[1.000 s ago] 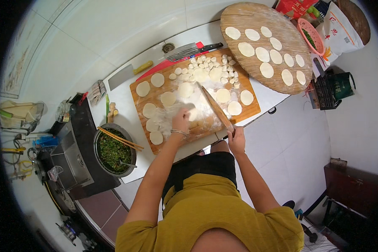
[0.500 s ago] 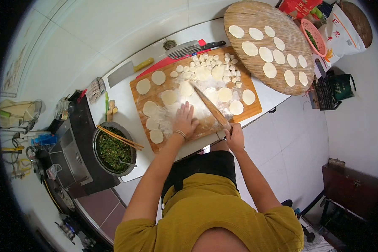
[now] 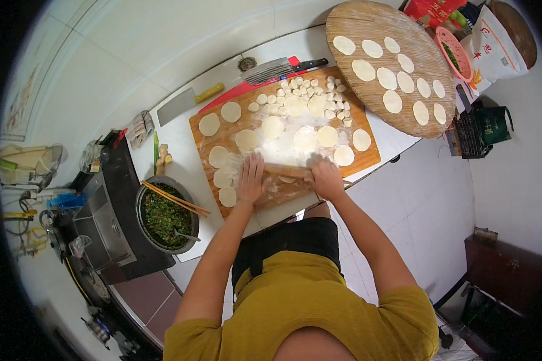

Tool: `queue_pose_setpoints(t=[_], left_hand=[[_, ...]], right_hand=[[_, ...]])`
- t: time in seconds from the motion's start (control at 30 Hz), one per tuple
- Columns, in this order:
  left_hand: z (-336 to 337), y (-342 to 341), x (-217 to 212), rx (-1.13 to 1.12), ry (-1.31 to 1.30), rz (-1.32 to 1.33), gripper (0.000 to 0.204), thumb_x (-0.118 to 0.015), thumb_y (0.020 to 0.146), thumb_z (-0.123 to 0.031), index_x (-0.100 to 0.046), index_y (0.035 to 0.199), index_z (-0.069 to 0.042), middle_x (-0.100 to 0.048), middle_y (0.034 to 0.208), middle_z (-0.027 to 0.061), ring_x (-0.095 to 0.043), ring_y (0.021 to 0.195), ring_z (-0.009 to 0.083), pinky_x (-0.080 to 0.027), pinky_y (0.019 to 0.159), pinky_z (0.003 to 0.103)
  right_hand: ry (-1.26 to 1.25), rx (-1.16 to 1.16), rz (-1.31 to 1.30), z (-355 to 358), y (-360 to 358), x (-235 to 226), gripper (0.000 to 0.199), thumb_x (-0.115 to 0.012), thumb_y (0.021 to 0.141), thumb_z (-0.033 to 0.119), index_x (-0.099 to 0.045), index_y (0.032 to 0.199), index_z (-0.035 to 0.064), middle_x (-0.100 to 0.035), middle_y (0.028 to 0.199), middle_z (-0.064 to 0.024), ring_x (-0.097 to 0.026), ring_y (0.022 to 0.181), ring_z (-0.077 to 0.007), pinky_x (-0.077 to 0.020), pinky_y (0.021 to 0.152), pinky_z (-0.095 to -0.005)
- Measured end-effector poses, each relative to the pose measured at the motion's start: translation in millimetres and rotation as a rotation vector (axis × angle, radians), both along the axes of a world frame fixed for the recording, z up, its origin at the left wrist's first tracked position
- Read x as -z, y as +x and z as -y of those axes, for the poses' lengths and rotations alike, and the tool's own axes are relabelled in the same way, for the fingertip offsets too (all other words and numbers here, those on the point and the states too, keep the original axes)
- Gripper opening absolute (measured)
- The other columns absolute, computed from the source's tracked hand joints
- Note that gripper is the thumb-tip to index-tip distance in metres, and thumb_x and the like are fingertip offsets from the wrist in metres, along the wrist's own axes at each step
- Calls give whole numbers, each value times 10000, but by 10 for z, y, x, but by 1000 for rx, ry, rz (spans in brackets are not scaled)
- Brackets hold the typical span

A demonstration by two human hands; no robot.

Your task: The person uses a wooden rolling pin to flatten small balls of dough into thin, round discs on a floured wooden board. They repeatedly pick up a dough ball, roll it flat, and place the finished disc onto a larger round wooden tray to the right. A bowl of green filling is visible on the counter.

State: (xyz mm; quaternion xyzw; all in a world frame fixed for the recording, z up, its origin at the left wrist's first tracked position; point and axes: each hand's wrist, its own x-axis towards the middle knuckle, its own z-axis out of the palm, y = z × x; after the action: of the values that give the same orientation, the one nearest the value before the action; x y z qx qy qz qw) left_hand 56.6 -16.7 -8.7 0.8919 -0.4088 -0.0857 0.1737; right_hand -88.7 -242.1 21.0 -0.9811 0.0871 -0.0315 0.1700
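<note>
A wooden rolling pin (image 3: pixel 283 172) lies crosswise near the front of the floury wooden board (image 3: pixel 367 157). A small dough round (image 3: pixel 287 179) shows partly beneath it. My left hand (image 3: pixel 251 180) rests on the pin's left end, fingers stretched forward and flat. Over the other end is my right hand (image 3: pixel 327 178), its floury fingers bent around the pin, whose tip pokes out beyond. Rolled wrappers (image 3: pixel 273 127) lie about the board, some along its left side. Many small dough pieces (image 3: pixel 310 90) are heaped at the back right.
A round wooden board (image 3: pixel 367 99) with wrappers overlaps the back right corner. At left stands a bowl of chopped green filling (image 3: pixel 168 216) with chopsticks and a spoon. Behind lie a cleaver (image 3: pixel 176 107) and a knife (image 3: pixel 271 71). A pink basket (image 3: pixel 454 54) is far right.
The rolling pin has swung from slanting away from me to lying crosswise, nearer the front. My left hand has moved onto its left end; my right hand has come forward and left.
</note>
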Motion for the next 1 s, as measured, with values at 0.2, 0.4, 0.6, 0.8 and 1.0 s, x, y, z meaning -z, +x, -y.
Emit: queue_pose_setpoints(t=[0.2, 0.4, 0.6, 0.8, 1.0], left_hand=[[160, 48, -185, -30, 50, -15, 707, -511, 880, -370, -229, 1448, -57, -179, 1523, 156, -165, 1398, 351, -172, 1131, 485], [-88, -147, -131, -91, 146, -45, 720, -512, 881, -358, -208, 1454, -44, -157, 1528, 163, -147, 1404, 350, -162, 1139, 462], [112, 86, -158, -61, 35, -48, 728, -507, 885, -375, -202, 1461, -51, -147, 1526, 185, -138, 1405, 358, -153, 1138, 466], [-121, -134, -137, -50, 120, -28, 733, -513, 879, -418, -230, 1452, -58, -172, 1519, 178, -123, 1405, 359, -130, 1138, 486], [391, 145, -284, 412, 21, 43, 647, -616, 816, -310, -384, 1378, -88, -330, 1462, 123, -279, 1356, 309, -186, 1123, 497]], right_hand=[[-168, 232, 18, 5, 46, 61, 693, -575, 824, 401, -345, 1412, 115, -292, 1480, -150, -290, 1347, -339, -218, 1091, -530], [-145, 137, 36, -106, 128, -21, 679, -506, 874, 401, -257, 1463, 173, -237, 1514, -122, -227, 1389, -325, -161, 1109, -552], [-184, 224, 19, -17, 134, 96, 650, -502, 865, 333, -295, 1438, 108, -264, 1485, -175, -244, 1366, -358, -171, 1087, -570], [72, -20, 12, -99, -200, -22, 520, -649, 759, 218, -460, 1218, 64, -481, 1228, -179, -445, 1166, -370, -342, 977, -511], [182, 10, 23, 35, -70, -41, 282, -653, 767, 204, -519, 957, 45, -560, 918, -172, -553, 911, -367, -450, 813, -436]])
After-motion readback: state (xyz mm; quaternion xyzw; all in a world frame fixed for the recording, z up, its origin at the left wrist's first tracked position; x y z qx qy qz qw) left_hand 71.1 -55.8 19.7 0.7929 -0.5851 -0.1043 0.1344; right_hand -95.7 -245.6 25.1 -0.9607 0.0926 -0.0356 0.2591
